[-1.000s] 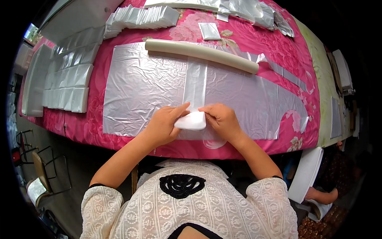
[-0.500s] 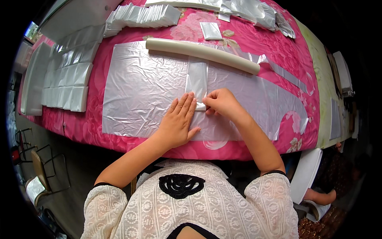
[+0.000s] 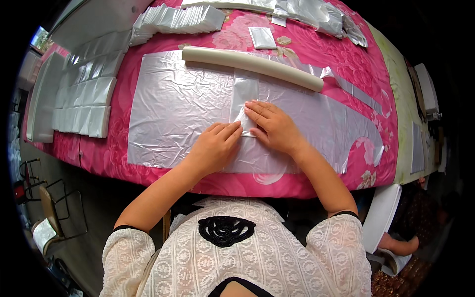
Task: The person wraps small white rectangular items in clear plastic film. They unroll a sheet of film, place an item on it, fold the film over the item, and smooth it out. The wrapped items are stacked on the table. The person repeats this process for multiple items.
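A large silvery translucent plastic sheet [image 3: 170, 114] is spread over a pink flowered cloth. On its middle lies a narrow folded plastic strip [image 3: 245, 89], running away from me. My left hand [image 3: 217, 146] rests at the strip's near left edge, fingers together and stretched out. My right hand [image 3: 274, 126] lies palm down on the strip from the right, its fingers extended across the plastic and its thumb by the near fold. Both hands press on the strip without gripping it. Beyond them a cream-coloured tube [image 3: 252, 68] lies across the sheet's far part and the strip's far end.
Rows of folded plastic packets [image 3: 81, 120] stand at the left beside a white tray [image 3: 44, 99]. More packets [image 3: 178, 20] line the back, near a single packet [image 3: 262, 38] and crumpled film [image 3: 321, 19]. A chair [image 3: 50, 210] is at lower left; another person's leg [image 3: 398, 243] shows at lower right.
My right hand has gone from pinching the strip's near end to lying flat farther up it. My left hand has drawn slightly back, its fingers closer together. The tube has hardly moved.
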Tool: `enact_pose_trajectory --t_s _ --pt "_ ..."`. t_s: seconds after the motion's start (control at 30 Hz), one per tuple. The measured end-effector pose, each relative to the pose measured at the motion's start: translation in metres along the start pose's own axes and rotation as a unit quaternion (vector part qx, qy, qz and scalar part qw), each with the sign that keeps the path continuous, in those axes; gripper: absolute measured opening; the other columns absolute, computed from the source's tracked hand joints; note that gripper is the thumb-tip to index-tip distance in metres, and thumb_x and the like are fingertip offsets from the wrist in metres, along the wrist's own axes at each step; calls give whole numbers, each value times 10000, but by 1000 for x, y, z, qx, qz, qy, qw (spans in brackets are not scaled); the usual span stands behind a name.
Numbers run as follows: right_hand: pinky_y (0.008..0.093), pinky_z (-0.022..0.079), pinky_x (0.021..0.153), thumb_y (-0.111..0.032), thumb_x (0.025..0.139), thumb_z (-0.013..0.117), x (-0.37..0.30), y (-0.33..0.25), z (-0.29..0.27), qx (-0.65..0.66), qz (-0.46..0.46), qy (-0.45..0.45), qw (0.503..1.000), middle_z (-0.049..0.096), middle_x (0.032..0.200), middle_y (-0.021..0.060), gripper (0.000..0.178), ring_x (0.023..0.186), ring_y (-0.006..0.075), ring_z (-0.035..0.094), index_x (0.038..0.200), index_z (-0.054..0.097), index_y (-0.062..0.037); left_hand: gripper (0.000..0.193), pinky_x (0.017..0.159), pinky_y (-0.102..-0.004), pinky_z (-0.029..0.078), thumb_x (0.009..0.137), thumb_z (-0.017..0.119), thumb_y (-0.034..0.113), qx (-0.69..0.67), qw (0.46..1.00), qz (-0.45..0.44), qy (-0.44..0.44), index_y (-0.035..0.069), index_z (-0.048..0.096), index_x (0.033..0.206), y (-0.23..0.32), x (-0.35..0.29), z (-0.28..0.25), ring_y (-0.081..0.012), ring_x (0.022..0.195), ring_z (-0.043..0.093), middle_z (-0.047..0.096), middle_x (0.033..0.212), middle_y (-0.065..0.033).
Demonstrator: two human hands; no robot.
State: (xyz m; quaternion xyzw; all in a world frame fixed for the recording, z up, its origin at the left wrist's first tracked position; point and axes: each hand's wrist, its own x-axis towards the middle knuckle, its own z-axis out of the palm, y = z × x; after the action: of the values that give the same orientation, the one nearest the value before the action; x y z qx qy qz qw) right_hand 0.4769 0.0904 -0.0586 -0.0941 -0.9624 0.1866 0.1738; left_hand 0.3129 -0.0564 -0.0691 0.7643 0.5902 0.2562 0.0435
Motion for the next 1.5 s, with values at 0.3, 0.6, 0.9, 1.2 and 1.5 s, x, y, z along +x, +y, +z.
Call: enact_pose_trajectory --t_s 0.3,0.6,0.9,1.2,1.5 --pt "376 449 899 24 702 569 7 2 -3 79 9 46 996 604 1106 125 368 1040 299 558 1065 614 -22 173 776 -352 492 698 574 88 10 1000 1 9 13 588 855 -5 8 3 -226 872 603 616 993 -76" --pt "343 492 723 -26 650 632 -29 -36 10 73 -61 62 994 623 910 60 263 844 246 600 912 642 -53 540 938 -388 450 648 726 206 -81 994 61 -27 33 553 1130 16 -21 -23 -259 1072 571 585 1176 -101" --pt "330 489 664 -48 709 656 -32 -35 6 143 65 75 985 645 830 78 207 752 251 610 913 681 -67 507 827 -363 481 696 622 25 -100 995 -2 -8 7 523 1193 10 -23 -12 -262 955 615 640 1017 -108" --pt "294 454 535 -241 828 606 5 -22 -4 262 396 -60 878 631 614 114 267 542 182 616 768 676 9 606 605 -300 502 787 647 108 -271 899 -341 36 -80 385 1300 8 8 -9 -245 648 658 670 748 -146" --pt "229 434 472 -248 843 626 20 -9 -7 312 474 -148 810 607 612 45 300 506 94 578 690 640 9 711 781 -348 489 747 679 130 -148 940 -302 61 -105 335 1322 1 19 -11 -303 917 610 600 1028 -201"
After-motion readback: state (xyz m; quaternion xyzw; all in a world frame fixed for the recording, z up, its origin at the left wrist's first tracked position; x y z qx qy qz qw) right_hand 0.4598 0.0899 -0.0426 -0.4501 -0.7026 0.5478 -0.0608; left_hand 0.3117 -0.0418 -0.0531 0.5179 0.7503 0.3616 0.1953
